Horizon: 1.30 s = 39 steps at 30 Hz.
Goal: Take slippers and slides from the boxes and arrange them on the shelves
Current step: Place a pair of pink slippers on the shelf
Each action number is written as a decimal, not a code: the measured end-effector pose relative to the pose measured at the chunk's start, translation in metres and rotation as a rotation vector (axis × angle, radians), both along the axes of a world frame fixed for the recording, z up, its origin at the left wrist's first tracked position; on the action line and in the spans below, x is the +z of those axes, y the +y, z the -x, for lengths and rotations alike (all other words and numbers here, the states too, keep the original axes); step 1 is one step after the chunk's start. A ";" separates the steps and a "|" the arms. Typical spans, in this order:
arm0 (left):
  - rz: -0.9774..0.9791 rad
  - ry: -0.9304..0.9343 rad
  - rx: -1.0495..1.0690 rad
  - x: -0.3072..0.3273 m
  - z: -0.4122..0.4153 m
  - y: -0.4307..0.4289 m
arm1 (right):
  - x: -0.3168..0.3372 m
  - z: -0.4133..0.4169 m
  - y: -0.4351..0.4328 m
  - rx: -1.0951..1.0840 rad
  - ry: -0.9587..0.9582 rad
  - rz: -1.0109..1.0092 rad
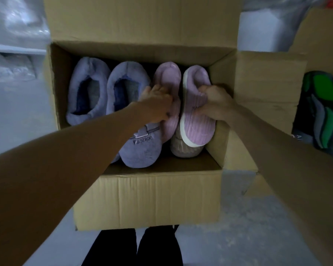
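An open cardboard box (148, 196) stands in front of me with soft slippers packed inside. My left hand (158, 104) grips a pink slipper (168, 77) near the box's middle. My right hand (213, 102) grips a second pink slipper (195, 129), tilted on its side so its white sole edge shows. Two blue-violet slippers (88, 89) (135, 150) lie to the left; the nearer one reads "Fashion". A beige slipper (183, 150) lies under the pink ones, mostly hidden.
A second cardboard box (321, 41) stands at the right, with green-and-grey slides (325, 114) stacked beside it. Plastic-wrapped bundles (13, 35) fill the left background. My dark trouser legs (138, 248) are below the box, on a pale floor (258, 227).
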<state>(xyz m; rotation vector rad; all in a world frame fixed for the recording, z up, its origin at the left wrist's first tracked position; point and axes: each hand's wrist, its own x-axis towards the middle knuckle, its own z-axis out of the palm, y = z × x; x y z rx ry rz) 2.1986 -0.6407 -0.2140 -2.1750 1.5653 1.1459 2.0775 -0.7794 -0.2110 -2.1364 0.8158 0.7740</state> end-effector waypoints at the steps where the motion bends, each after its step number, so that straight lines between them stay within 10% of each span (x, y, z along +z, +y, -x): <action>1: 0.008 0.007 0.005 0.004 -0.001 0.000 | 0.008 0.000 -0.002 -0.019 -0.016 -0.026; 17: 0.220 0.306 0.103 0.196 -0.019 0.016 | 0.221 0.009 -0.006 -0.161 -0.012 -0.126; 26: 0.346 0.379 0.101 0.467 -0.004 -0.015 | 0.499 0.031 -0.020 -0.199 -0.085 0.095; 39: 0.929 -0.019 -0.344 0.888 0.076 -0.068 | 0.919 0.136 -0.022 -0.229 -0.302 0.781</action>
